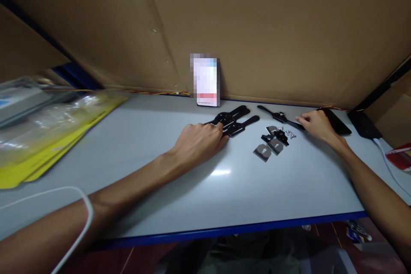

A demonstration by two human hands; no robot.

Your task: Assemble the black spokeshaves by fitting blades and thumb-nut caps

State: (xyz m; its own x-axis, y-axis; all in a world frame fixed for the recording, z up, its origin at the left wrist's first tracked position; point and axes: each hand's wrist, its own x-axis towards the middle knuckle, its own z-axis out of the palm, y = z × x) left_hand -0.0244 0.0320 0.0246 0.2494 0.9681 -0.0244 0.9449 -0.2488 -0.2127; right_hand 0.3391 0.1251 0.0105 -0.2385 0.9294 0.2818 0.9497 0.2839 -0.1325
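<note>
On the grey tabletop, my left hand [202, 139] lies over the near ends of several black spokeshave bodies [236, 128], its fingers curled round them. To the right, my right hand [316, 125] is closed on one handle of a single black spokeshave [279, 116], whose other handle points away to the left. Between my hands are steel spokeshave blades [262, 153] with keyhole slots, two black cap irons [281, 137] and several small silver screws [291, 134]. The left fingertips are partly hidden.
A lit phone [207, 81] leans upright on the cardboard back wall. A dark phone [337, 122] lies beyond my right wrist, near a black pad [364, 124] with a white cable. Yellow packets [73, 141] in clear plastic sit at left. A white cord [88, 205] crosses my left forearm.
</note>
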